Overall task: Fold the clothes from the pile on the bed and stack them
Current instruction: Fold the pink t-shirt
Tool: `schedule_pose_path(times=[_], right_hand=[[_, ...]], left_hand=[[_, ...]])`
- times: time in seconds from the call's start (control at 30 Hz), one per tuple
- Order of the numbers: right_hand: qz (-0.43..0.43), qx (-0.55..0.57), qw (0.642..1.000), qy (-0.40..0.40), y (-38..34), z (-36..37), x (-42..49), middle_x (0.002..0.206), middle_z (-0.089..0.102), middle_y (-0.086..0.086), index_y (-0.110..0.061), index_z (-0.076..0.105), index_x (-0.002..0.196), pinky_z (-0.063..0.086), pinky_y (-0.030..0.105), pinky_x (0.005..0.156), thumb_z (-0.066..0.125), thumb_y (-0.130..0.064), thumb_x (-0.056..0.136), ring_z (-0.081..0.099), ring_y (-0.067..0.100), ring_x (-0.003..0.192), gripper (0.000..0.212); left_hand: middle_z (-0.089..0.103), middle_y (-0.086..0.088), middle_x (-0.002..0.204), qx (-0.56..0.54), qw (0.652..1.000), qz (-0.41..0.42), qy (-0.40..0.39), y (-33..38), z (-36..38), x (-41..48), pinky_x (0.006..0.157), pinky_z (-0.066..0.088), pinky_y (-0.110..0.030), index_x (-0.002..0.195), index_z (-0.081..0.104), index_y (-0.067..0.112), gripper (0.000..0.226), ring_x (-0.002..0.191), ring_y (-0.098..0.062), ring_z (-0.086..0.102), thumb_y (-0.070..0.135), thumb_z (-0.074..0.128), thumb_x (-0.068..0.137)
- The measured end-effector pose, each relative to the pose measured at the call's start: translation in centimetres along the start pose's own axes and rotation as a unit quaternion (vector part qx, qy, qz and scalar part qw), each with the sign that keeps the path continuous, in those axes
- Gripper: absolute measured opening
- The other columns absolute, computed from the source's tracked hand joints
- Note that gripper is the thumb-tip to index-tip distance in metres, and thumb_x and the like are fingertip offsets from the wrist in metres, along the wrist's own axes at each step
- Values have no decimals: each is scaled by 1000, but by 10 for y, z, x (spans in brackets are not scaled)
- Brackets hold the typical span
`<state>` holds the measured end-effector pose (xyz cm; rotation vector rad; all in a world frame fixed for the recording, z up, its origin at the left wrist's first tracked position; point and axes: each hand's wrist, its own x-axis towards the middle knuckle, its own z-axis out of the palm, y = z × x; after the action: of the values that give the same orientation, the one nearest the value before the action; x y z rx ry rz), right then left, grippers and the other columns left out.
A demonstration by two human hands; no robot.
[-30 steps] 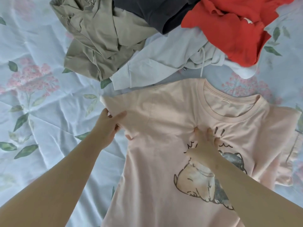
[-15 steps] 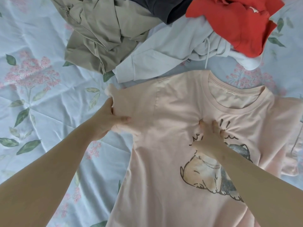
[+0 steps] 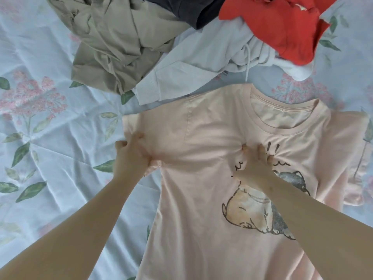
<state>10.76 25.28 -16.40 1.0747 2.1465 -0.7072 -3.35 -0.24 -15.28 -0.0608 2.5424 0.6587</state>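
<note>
A pale pink T-shirt (image 3: pixel 203 199) with a cat print lies face up on the bed, collar away from me. My left hand (image 3: pixel 131 156) grips the shirt's left sleeve at the armpit, fingers curled into the bunched cloth. Flat on the chest just below the collar, my right hand (image 3: pixel 254 166) presses down with straight fingers. The pile lies beyond the shirt: a khaki garment (image 3: pixel 115 47), a light grey hoodie (image 3: pixel 193 67) with a drawstring, a dark grey piece (image 3: pixel 181 11) and a red garment (image 3: pixel 282 25).
The bed sheet (image 3: pixel 40 158) is light blue with pink flowers and green leaves, and wrinkled. The sheet's left side is bare. The shirt's right sleeve (image 3: pixel 351 158) lies crumpled near the right edge of view.
My left hand has pulled the left sleeve in toward the armpit and bunched it. My right hand stays pressed on the chest. The view has shifted slightly.
</note>
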Motion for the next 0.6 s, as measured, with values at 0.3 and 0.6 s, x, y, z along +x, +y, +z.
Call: schedule_pose_path(times=[0.3, 0.6], right_hand=[[-63, 287, 942, 164, 56, -28, -35, 122, 53, -22, -36, 47, 131, 44, 18, 74, 49, -14, 88, 56, 2, 94, 48], [237, 395, 803, 378, 173, -54, -29, 105, 64, 9, -17, 63, 103, 46, 33, 82, 34, 2, 81, 57, 26, 92, 41]], left_hand=[[-3, -6, 159, 230, 940, 243, 61, 65, 61, -52, 114, -2, -53, 147, 25, 31, 55, 146, -28, -8, 33, 40, 94], [-26, 11, 154, 328, 903, 263, -91, 122, 169, -84, 102, -20, -64, 146, -12, 40, 74, 137, -31, -33, 71, 18, 85]])
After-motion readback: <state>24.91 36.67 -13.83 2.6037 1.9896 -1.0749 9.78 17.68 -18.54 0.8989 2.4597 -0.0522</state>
